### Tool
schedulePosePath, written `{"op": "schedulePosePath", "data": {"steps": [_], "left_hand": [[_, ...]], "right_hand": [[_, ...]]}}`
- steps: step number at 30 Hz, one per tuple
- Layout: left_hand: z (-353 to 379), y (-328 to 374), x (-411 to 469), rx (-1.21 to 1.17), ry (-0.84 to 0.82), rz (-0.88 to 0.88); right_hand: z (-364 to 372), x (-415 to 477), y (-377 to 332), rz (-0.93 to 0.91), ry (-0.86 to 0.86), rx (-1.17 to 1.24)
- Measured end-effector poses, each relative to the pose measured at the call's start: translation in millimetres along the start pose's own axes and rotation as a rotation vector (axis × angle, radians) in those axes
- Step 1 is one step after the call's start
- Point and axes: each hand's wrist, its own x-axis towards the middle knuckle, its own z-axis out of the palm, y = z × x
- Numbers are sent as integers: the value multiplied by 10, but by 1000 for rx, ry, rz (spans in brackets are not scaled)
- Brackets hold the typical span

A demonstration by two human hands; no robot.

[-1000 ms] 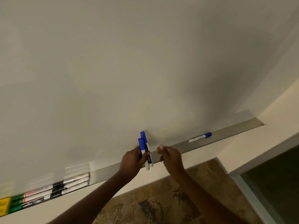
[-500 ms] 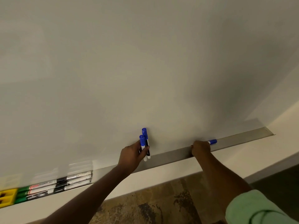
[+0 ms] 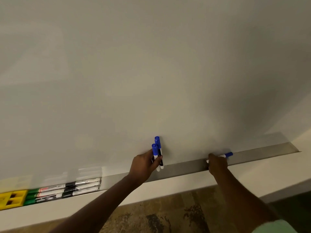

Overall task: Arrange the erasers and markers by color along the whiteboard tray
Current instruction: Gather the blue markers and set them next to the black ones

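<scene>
Whiteboard tray (image 3: 185, 169), grey metal, running along the foot of the whiteboard (image 3: 151, 64).

Far left end: yellow eraser (image 3: 11, 198), lying in the tray.

Just beside it, to its right: green markers (image 3: 48, 194), three, lying lengthwise, side by side, caps toward the eraser.

Tray middle: left hand (image 3: 144, 164), fingers closed around two blue markers (image 3: 158, 153), held upright, caps up, against the board above the tray.

Right part, short of the right end: right hand (image 3: 217, 163), fingers closed on a third blue marker (image 3: 226, 155) lying in the tray; blue cap protrudes rightward.
</scene>
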Motion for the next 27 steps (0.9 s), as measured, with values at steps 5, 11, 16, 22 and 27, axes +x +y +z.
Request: {"op": "schedulePosePath", "data": {"steps": [5, 11, 16, 22, 27], "left_hand": [[-28, 35, -45, -9, -17, 19], [-117, 51, -55, -49, -4, -13], [-182, 67, -94, -88, -26, -33], [-215, 68, -206, -178, -21, -70], [-231, 115, -320, -404, 80, -164]], "right_hand": [[104, -398, 272, -73, 96, 90], [196, -1082, 576, -407, -9, 113], [310, -1450, 609, -526, -150, 139], [498, -1703, 479, -550, -344, 220], [634, -1875, 391, -561, -545, 203]]}}
